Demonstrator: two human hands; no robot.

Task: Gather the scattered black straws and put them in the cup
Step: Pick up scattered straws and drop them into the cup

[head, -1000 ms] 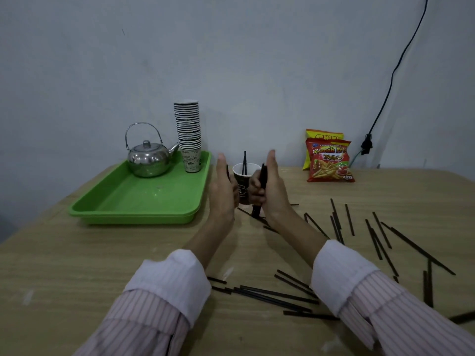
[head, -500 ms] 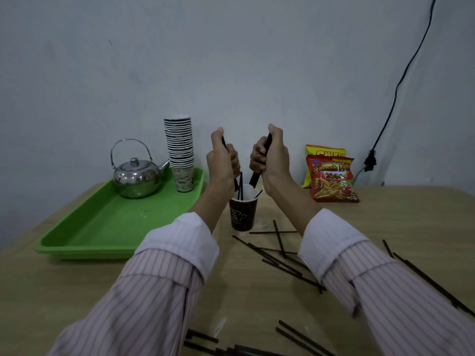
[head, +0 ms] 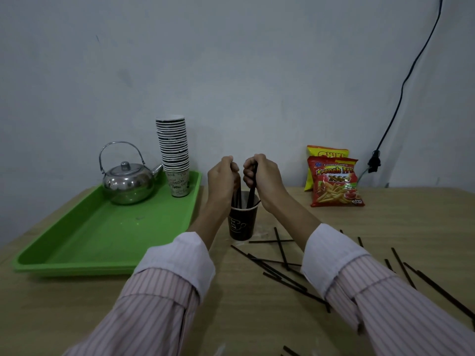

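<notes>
A dark paper cup (head: 241, 224) stands upright on the wooden table, just right of the green tray. Both fists hover right above its rim. My left hand (head: 223, 178) grips black straws whose lower ends reach down into the cup. My right hand (head: 262, 176) holds a black straw (head: 252, 192) that slants into the cup. Several more black straws (head: 280, 268) lie scattered on the table in front of the cup and to the right, partly hidden by my right sleeve.
A green tray (head: 102, 242) at the left carries a steel kettle (head: 127, 181) and a tall stack of paper cups (head: 174, 155). Two snack bags (head: 334, 181) lean on the wall at the back right. A black cable (head: 401, 93) hangs down the wall.
Both hands, each with straws, rose above the cup and have come down, so the straw ends now sit inside it. The view has shifted closer to the cup.
</notes>
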